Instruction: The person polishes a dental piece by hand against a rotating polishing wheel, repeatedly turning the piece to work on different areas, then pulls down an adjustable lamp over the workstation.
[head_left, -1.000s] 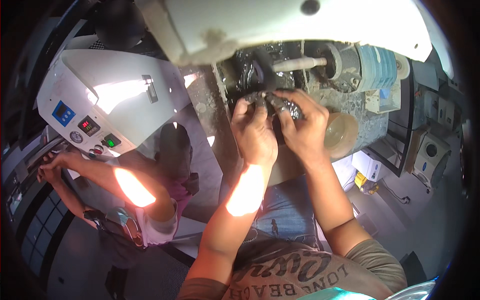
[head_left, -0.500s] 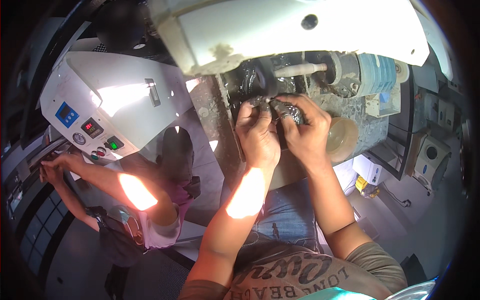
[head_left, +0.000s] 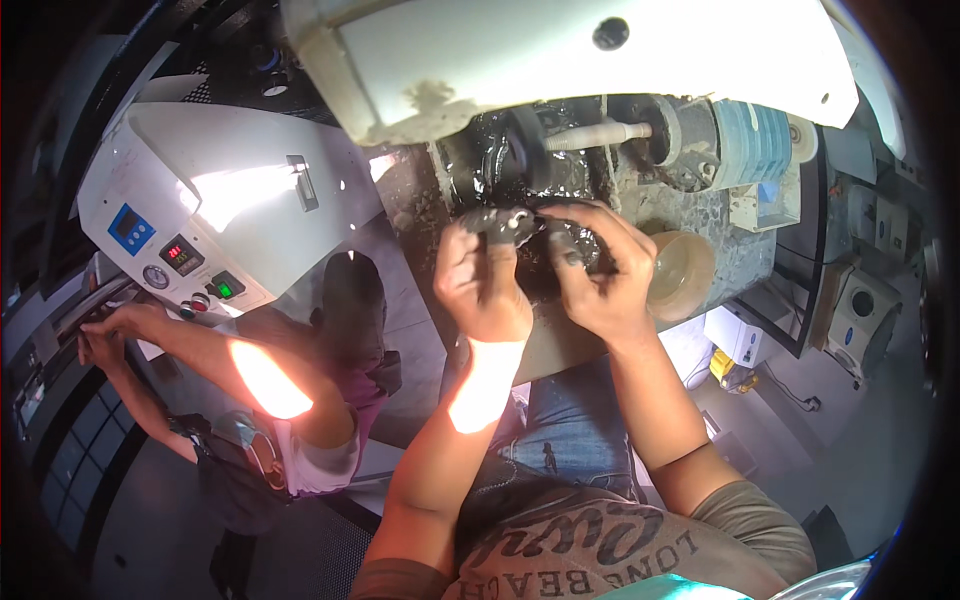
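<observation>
My left hand (head_left: 487, 285) is closed, its dark-smeared thumb and fingertips pinching a small white piece (head_left: 517, 218). Too little of the piece shows to tell its kind. My right hand (head_left: 612, 270) is closed just beside it, thumb and fingers curled and also smeared dark. Something dark and wet glistens within its grip; I cannot make out what it is. Beyond my fingers is a dark polishing wheel (head_left: 530, 145), mounted on a pale tapered spindle (head_left: 595, 137). Shiny black slurry (head_left: 480, 165) lies around the wheel.
A white machine hood (head_left: 600, 60) overhangs the wheel. The blue ribbed motor (head_left: 748, 140) is at the right, with a tan bowl (head_left: 682, 275) nearer me. At the left, another person's arm (head_left: 220, 355) reaches past a white cabinet (head_left: 240, 190) with displays and buttons.
My left hand has drawn back from the wheel and moved left, baring more of the white piece. My right hand has come slightly nearer me. The wheel looks less blurred.
</observation>
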